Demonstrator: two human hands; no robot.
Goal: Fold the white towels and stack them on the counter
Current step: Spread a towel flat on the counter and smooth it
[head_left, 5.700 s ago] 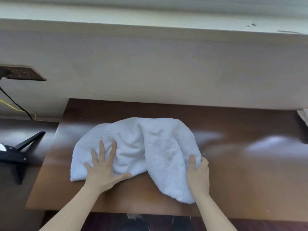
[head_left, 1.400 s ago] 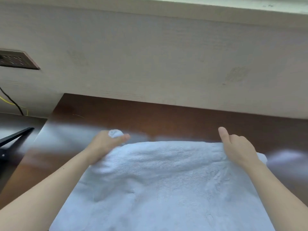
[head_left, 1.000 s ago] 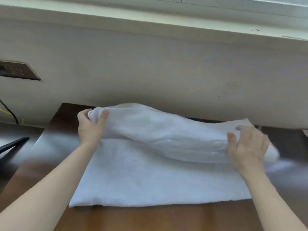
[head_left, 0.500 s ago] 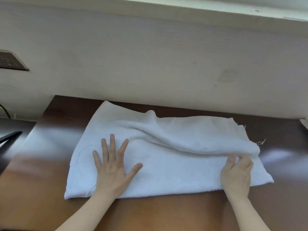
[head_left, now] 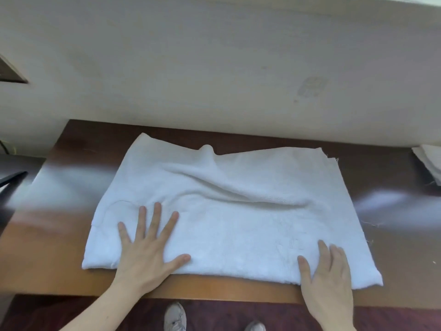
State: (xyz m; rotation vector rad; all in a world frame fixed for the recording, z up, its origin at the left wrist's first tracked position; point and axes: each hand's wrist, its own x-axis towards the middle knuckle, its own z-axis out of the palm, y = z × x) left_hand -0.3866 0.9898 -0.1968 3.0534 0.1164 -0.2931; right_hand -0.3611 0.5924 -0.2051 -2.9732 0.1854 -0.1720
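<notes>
A white towel lies folded over on the brown wooden counter, with a long wrinkle running across its middle and a small bump at its far edge. My left hand presses flat on the towel's near left part, fingers spread. Flat on the near right corner of the towel rests my right hand, fingers straight. Neither hand grips the cloth.
A pale wall rises right behind the counter. Another white cloth shows at the right edge. A dark socket panel sits on the wall at left. My shoes stand on the dark red floor below the counter's front edge.
Both hands lifted the towel's near edge and laid it over toward the wall. My right hand has let go of the edge and now lies flat; my left hand stays pressed flat.
</notes>
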